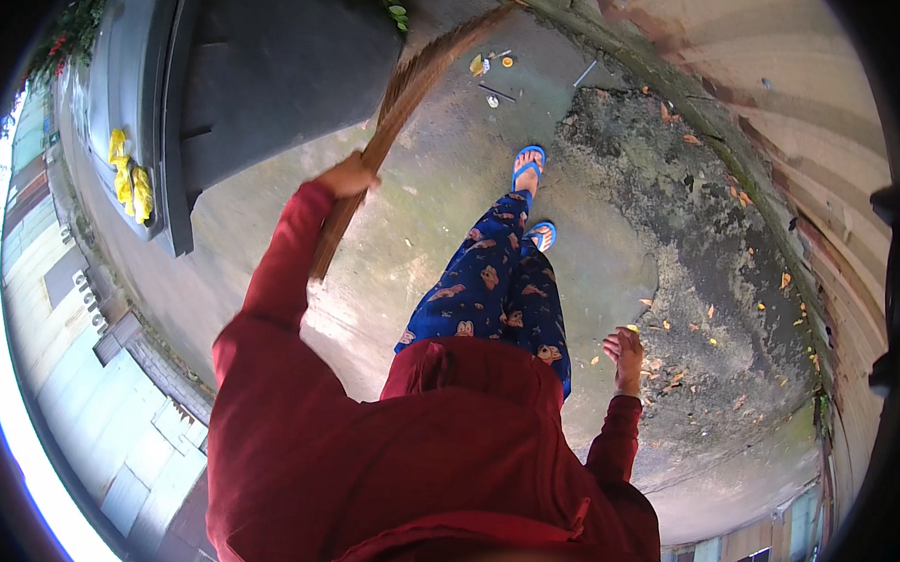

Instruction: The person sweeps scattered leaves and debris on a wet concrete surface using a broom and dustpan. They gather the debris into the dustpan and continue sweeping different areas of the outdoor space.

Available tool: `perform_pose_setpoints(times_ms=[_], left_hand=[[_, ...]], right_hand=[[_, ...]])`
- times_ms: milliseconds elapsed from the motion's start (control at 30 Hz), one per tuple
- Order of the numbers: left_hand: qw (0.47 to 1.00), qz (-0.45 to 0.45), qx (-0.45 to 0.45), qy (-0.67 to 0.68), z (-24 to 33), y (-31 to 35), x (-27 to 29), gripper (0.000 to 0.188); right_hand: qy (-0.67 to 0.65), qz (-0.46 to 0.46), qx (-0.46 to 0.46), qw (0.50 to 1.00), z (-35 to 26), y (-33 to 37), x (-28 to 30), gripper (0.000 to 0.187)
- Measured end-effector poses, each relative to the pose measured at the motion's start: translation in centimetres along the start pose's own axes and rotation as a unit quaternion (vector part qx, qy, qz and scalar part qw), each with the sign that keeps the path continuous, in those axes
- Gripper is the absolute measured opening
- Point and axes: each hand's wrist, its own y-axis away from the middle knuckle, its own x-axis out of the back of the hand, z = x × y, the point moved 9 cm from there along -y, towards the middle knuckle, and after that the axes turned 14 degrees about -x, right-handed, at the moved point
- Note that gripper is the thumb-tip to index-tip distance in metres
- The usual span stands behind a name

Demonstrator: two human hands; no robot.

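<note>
My left hand (pixel 350 175) is closed around a stick broom (pixel 402 106), a long bundle of thin brown sticks. Its butt end sticks out below my fist, and the bristle tips reach away toward the wall's foot at the top. Beyond my feet lie small bits of litter: a yellow scrap (pixel 476 66), an orange round cap (pixel 507 61), a white crumpled bit (pixel 493 101) and a thin dark stick (pixel 496 91). At my right side hangs my right hand (pixel 626 358), fingers loosely bent and apart, with nothing visible in it.
A large dark grey object (pixel 289 67) with a yellow cloth (pixel 129 178) on its edge stands at the far left. Along the right runs a wall (pixel 794 85). Dry leaves (pixel 740 196) dot the rough dark patch of concrete (pixel 689 250). My feet wear blue flip-flops (pixel 528 163).
</note>
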Motion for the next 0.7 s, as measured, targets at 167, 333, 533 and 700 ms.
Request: perform_pose_setpoints(times_ms=[167, 333, 533, 700], left_hand=[[0.99, -0.037, -0.01, -0.135, 0.2, -7.6, -3.4, 0.048], [0.983, -0.117, 0.0, -0.141, -3.8, -3.9, -8.3, 0.04], [0.964, -0.02, -0.048, -0.262, -1.0, 2.7, -6.4, 0.062], [0.909, -0.007, -0.104, -0.405, 9.4, 0.3, -7.1, 0.057]], right_hand=[[-0.033, 0.014, 0.072, 0.997, 0.3, 2.1, 1.6, 0.024], [-0.075, 0.035, 0.068, 0.994, 7.4, 3.8, 5.3, 0.023], [-0.116, 0.073, -0.097, 0.986, 23.7, 0.3, 7.9, 0.025], [-0.098, 0.046, -0.129, 0.986, 28.5, 0.9, 7.1, 0.026]])
